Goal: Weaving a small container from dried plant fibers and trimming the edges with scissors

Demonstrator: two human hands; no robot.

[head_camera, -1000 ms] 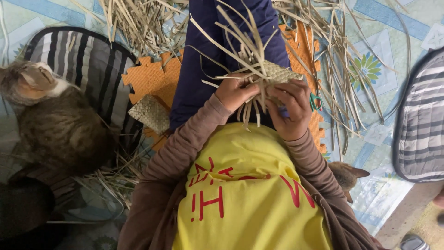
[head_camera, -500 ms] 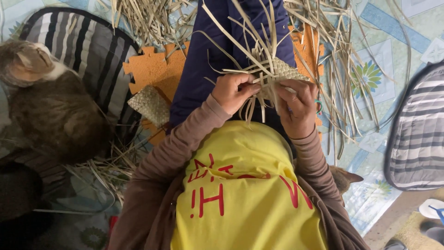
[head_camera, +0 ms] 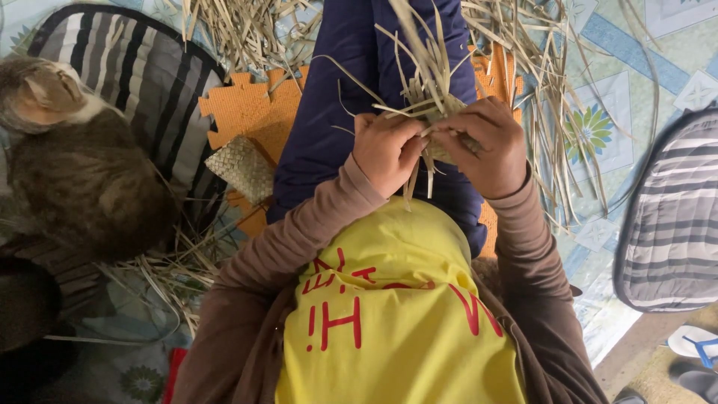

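My left hand [head_camera: 385, 150] and my right hand [head_camera: 482, 146] meet over my lap, both closed on a small woven piece of dried leaf strips [head_camera: 434, 105]. Loose strip ends fan upward and hang down between my fingers. The woven part is mostly hidden behind my hands. I sit with dark blue trousers [head_camera: 336, 97] stretched out ahead and wear a yellow top [head_camera: 389, 314] over brown sleeves.
A small finished woven square [head_camera: 243, 168] lies on an orange foam mat [head_camera: 250, 112] to my left. A tabby cat [head_camera: 75, 172] rests on a striped cushion [head_camera: 142, 67]. Heaps of dry strips [head_camera: 553, 82] cover the patterned floor. Another striped cushion [head_camera: 669, 217] lies to the right.
The view has closed in on my hands. Both hands have drawn nearer together around the woven piece, and the strips now stand more upright.
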